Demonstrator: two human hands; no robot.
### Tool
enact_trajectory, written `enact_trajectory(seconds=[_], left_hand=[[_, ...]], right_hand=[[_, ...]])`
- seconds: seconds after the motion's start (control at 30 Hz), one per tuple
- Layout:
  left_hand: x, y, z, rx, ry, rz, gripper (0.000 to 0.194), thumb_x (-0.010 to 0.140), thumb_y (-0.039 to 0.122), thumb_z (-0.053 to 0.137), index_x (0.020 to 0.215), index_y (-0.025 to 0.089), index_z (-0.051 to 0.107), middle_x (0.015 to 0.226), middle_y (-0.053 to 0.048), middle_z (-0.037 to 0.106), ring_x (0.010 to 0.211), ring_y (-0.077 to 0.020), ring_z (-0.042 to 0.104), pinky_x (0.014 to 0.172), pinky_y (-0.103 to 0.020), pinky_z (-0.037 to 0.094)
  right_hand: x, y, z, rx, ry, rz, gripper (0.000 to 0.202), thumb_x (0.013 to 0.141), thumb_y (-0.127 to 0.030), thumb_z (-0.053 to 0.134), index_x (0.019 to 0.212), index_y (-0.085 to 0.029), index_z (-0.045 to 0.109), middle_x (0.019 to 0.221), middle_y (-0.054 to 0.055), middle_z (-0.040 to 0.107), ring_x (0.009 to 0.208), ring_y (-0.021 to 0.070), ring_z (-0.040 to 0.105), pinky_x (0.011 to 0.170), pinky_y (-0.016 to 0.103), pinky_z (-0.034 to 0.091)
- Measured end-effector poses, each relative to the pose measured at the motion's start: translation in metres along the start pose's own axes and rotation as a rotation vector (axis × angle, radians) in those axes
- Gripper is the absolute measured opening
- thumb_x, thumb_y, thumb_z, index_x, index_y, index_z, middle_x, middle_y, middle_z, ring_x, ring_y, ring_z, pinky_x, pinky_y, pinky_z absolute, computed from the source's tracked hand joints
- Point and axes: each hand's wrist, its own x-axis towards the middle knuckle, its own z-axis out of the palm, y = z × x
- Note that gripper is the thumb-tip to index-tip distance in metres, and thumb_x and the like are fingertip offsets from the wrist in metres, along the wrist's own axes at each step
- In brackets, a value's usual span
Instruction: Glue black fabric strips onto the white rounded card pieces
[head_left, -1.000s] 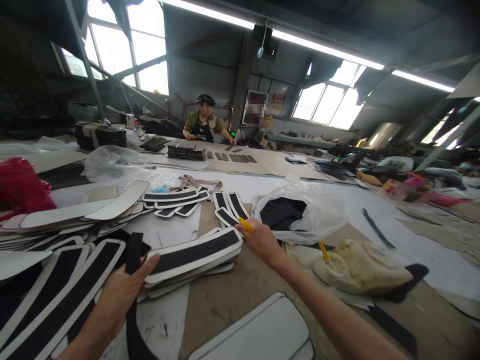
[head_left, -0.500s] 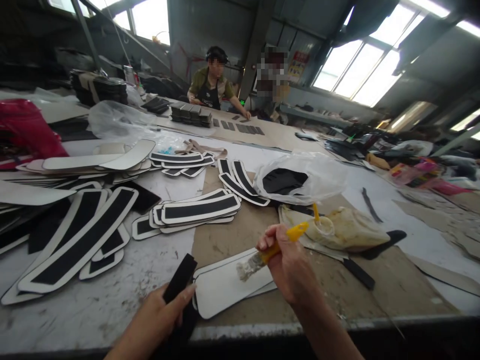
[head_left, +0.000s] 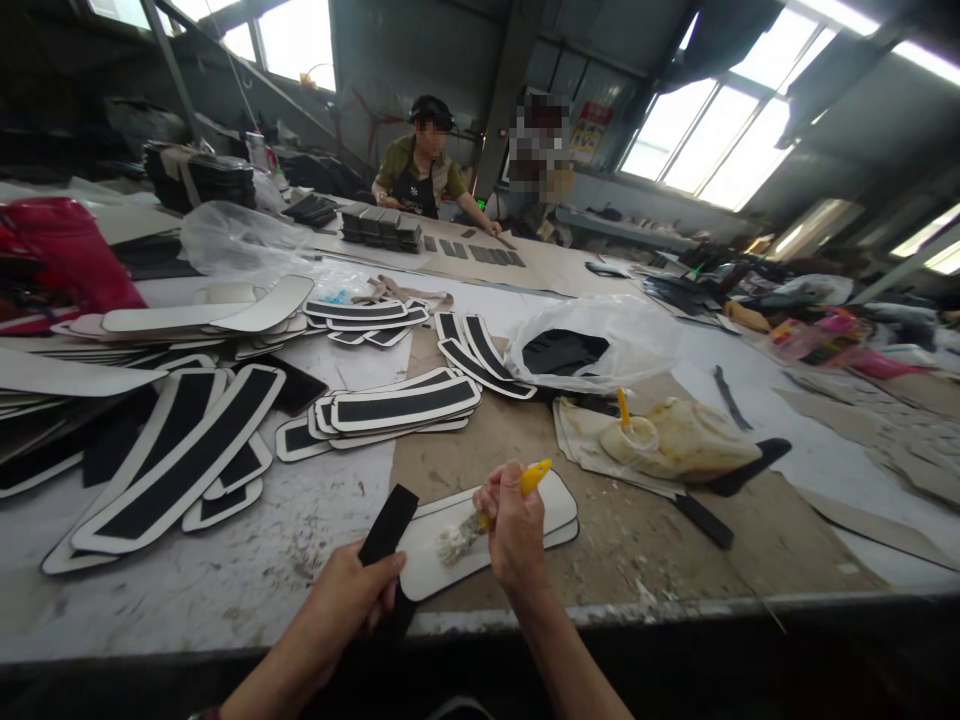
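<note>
My right hand (head_left: pixel 517 528) is closed around the yellow handle of a paintbrush (head_left: pixel 463 538), whose pale bristles touch the upper white panel (head_left: pixel 429 570). That panel has rounded corners and lies over another on brown paper at the table's front edge. My left hand (head_left: pixel 356 592) grips a black strip (head_left: pixel 388 525), its thumb near the panel's left end. Beyond the right hand sits a yellowed, glue-stained container (head_left: pixel 694 440) with a second yellow handle standing in its round mouth.
White-edged panels with black centres lie in a near stack (head_left: pixel 405 405) and a left pile (head_left: pixel 187 465). A clear plastic bag (head_left: pixel 637 340) holds black pieces. Across the table a person (head_left: pixel 424 165) handles small dark pieces. A pink bag (head_left: pixel 71 250) is far left.
My right hand and the paintbrush have moved left along the white panel, uncovering its right end. My left hand still holds the black strip, and the view has shifted slightly.
</note>
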Motion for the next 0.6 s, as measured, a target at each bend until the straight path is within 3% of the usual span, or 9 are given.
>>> enact_trajectory(seconds=[0.2,0.37,0.5,0.6], left_hand=[[-0.001,0.005,-0.002,0.014,-0.018,-0.036,0.042,0.062,0.051,0.056,0.040,0.018,0.044,0.029,0.004,0.034,0.030,-0.0071,0.029,0.036,-0.019,0.017],[0.006,0.000,-0.003,0.035,-0.027,-0.058,0.047,0.056,0.061,0.056,0.040,0.019,0.043,0.026,0.003,0.035,0.028,-0.0082,0.027,0.034,-0.020,0.016],[0.010,-0.003,-0.001,0.066,-0.012,-0.063,0.049,0.052,0.064,0.057,0.038,0.020,0.042,0.025,0.003,0.033,0.027,-0.0087,0.027,0.034,-0.021,0.016],[0.015,-0.012,-0.003,0.084,-0.013,-0.069,0.051,0.052,0.067,0.057,0.038,0.019,0.043,0.025,0.004,0.032,0.026,-0.0083,0.026,0.033,-0.021,0.017]], right_hand=[[0.032,-0.020,-0.040,-0.289,0.013,-0.209,0.035,0.084,-0.050,0.044,0.069,-0.019,0.040,0.051,-0.009,0.030,0.040,0.0049,0.031,0.039,0.018,0.024],[0.052,-0.030,-0.067,-0.410,0.055,-0.313,0.037,0.080,-0.052,0.047,0.068,-0.019,0.041,0.054,-0.008,0.035,0.043,0.0059,0.034,0.041,0.019,0.028],[0.057,-0.044,-0.075,-0.515,0.066,-0.378,0.035,0.081,-0.051,0.048,0.069,-0.018,0.045,0.056,-0.006,0.041,0.048,0.0080,0.039,0.046,0.021,0.034],[0.053,-0.071,-0.074,-0.573,0.044,-0.431,0.032,0.083,-0.048,0.045,0.072,-0.018,0.047,0.060,-0.004,0.043,0.052,0.0095,0.042,0.051,0.022,0.036]])
